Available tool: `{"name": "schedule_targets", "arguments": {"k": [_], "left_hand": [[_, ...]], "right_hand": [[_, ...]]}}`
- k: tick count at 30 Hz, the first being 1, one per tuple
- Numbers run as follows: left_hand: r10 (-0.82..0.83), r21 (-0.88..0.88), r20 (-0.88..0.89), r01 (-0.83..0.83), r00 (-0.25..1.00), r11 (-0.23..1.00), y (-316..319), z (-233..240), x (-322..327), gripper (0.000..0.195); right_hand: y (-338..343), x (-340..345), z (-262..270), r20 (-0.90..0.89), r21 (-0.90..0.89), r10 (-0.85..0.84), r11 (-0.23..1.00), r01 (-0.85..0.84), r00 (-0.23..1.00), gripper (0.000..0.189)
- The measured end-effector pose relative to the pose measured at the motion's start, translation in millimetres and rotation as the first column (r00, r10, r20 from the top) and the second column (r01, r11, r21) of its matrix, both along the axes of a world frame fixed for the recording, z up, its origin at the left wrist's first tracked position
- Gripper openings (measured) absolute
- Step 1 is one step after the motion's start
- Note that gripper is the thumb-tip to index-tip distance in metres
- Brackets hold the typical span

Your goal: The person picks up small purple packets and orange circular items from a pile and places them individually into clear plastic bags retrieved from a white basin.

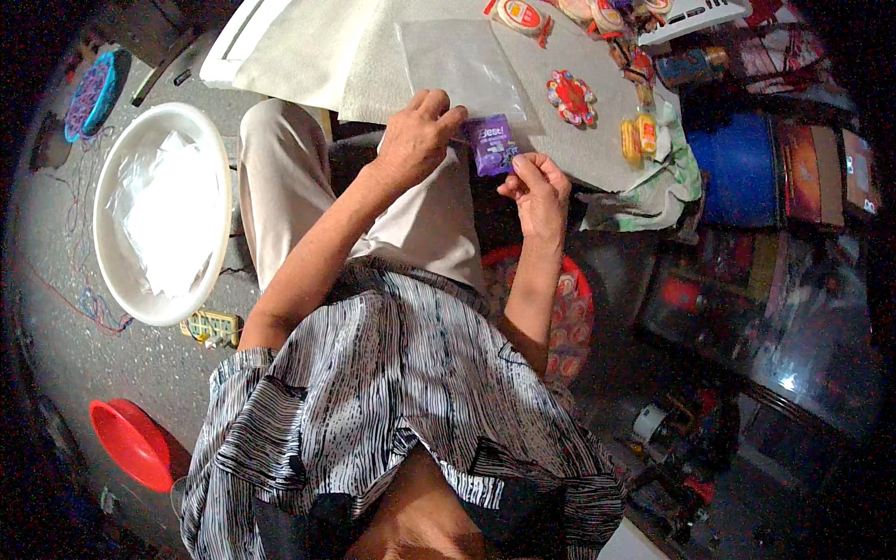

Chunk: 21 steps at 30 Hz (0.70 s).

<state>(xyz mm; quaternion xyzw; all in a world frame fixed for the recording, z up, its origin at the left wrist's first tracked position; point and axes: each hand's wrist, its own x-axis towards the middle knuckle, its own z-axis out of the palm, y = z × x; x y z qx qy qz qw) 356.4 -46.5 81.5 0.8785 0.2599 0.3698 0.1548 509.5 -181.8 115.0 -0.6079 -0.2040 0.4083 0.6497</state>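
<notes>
A small purple packet (493,143) with printed writing is held upright-looking in front of the table edge. My right hand (539,185) pinches its lower right corner between thumb and fingers. Beside the packet's upper left corner is my left hand (420,136), fingers bent; whether they grip the packet or the bag's edge is hidden. A clear flat plastic bag (458,59) lies on the cloth-covered table (301,63), its near edge by both the left fingers and the packet. A red flower-shaped piece (571,98) with a multicoloured rim rests on the table to the right.
Wrapped round snacks (521,15) and yellow packets (638,136) lie on the table. At my left stands a white basin (222,210) of clear plastic bags, near a power strip (213,326) and a red basin (133,444). A red-rimmed tub (586,294) sits below my right arm.
</notes>
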Motion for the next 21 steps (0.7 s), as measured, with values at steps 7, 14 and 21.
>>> {"name": "schedule_targets", "arguments": {"k": [7, 14, 21], "left_hand": [[-0.070, 0.007, -0.003, 0.070, 0.998, 0.997, -3.2, 1.0, 0.9, 0.036], [-0.078, 0.015, 0.023, 0.078, 0.997, 0.997, -1.5, 4.7, 1.3, 0.030], [-0.079, -0.053, 0.057, 0.082, 0.995, 0.995, 1.1, 2.9, 1.2, 0.033]], "right_hand": [[24.1, -9.8, -8.1, 0.009, 0.013, -0.077, 0.997, 0.076, 0.997, 0.015], [46.1, -24.4, -34.6, -0.074, 0.212, -0.159, 0.962, 0.171, 0.985, 0.032], [31.6, -51.0, -21.2, 0.148, 0.156, -0.010, 0.988, -0.013, 0.989, 0.035]]}}
